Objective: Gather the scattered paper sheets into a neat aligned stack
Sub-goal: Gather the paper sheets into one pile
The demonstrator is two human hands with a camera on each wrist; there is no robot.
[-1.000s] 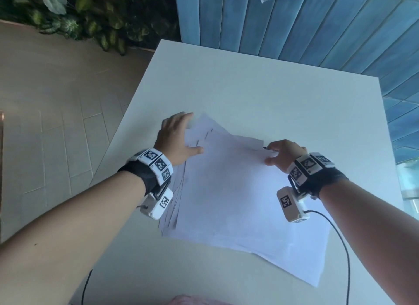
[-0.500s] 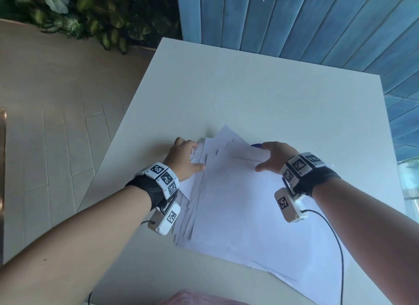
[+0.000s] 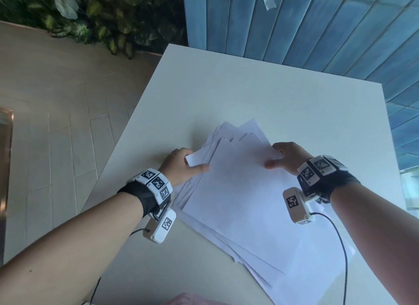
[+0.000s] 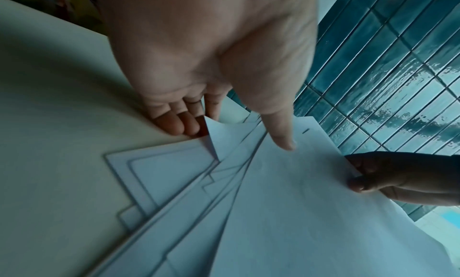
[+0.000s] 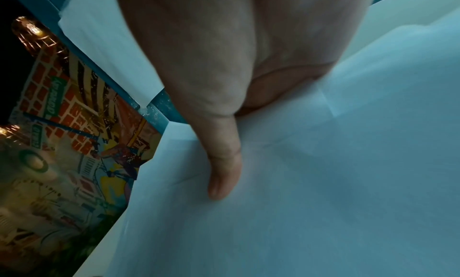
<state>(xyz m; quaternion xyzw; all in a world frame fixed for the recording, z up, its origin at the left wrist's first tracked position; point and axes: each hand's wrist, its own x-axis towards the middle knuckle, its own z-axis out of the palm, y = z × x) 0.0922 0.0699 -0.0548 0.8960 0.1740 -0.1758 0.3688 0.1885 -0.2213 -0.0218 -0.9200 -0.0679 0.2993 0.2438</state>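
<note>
Several white paper sheets (image 3: 238, 191) lie fanned near the worktop's (image 3: 226, 95) front edge; the left hand (image 3: 181, 166) pinches their left edge, the right hand (image 3: 286, 157) their right edge.

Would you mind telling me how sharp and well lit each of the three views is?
Head view: evenly lit, mostly sharp, near paper sheets slightly smeared. Left wrist view: dim, bluish, sheet edges bowed by the lens, right hand in shadow. Right wrist view: dark, soft, motion-blurred around the thumb.
</note>
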